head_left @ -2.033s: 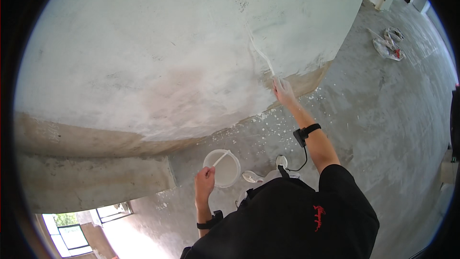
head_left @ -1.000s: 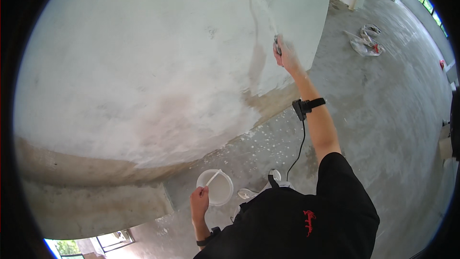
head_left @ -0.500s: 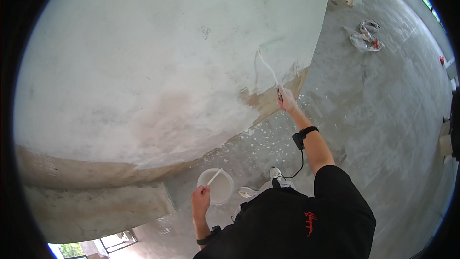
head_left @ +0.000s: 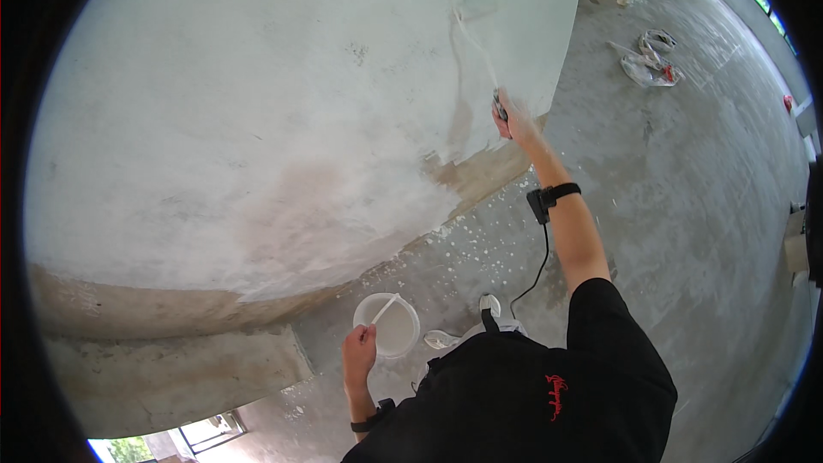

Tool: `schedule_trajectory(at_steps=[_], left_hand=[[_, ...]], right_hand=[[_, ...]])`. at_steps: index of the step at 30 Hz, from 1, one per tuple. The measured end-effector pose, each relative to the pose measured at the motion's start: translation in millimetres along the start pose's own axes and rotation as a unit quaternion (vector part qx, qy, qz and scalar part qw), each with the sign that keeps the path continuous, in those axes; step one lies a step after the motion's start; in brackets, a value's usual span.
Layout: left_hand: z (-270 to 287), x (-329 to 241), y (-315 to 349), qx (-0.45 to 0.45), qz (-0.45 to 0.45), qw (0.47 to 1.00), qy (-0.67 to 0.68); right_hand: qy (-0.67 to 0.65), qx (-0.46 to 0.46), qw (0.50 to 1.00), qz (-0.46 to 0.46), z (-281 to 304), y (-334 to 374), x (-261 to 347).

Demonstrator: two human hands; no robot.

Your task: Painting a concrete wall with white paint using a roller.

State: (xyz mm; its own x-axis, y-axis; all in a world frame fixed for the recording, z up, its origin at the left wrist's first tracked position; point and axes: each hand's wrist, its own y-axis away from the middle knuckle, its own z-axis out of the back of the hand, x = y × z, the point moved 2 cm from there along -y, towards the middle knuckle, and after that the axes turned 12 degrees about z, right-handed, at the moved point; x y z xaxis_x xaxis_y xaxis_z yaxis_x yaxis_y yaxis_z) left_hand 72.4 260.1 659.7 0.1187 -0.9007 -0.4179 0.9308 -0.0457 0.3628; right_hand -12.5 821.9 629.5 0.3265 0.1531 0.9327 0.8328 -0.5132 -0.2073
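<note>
Lower left of the frame: rough grey concrete ledge (head_left: 171,381), a bright dark-framed window (head_left: 206,433) below it
Left and upper centre: broad curved wall (head_left: 214,120), pale green-white, patchy, with a bare brown strip along its base
Lower centre: left hand (head_left: 359,353), fingers closed round a narrow white strip-like handle (head_left: 386,309) that crosses the mouth of a round white bucket (head_left: 417,326); cannot tell whether the bucket touches the floor
Just right of it: a pair of white shoes (head_left: 441,339)
Upper centre: thin white-rodded tool with a dark grip (head_left: 474,37), its far end against or close to the wall, contact unclear
Right of that: right hand (head_left: 516,120), slightly blurred, wrapped round the dark grip; black box on a wrist strap (head_left: 542,203) behind it
Upper right: crumpled clear plastic bag (head_left: 643,73) on grey floor (head_left: 686,206)
</note>
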Motion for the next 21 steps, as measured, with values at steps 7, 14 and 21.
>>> schedule_trajectory(at_steps=[7, 14, 21], left_hand=[[-2.7, 2.7, -6.6, 0.006, 0.008, 1.000, 0.006], [-0.2, -4.8, -3.9, 0.023, -0.003, 1.000, -0.002], [-2.6, -11.2, -0.6, 0.006, -0.039, 0.999, -0.023]], right_hand=[[0.038, -0.014, 0.991, -0.130, 24.9, 69.1, -89.1], [0.102, -0.040, 0.988, -0.105, 29.4, 69.4, -87.5], [0.006, -0.010, 1.000, -0.016, -8.6, 9.2, 1.0]])
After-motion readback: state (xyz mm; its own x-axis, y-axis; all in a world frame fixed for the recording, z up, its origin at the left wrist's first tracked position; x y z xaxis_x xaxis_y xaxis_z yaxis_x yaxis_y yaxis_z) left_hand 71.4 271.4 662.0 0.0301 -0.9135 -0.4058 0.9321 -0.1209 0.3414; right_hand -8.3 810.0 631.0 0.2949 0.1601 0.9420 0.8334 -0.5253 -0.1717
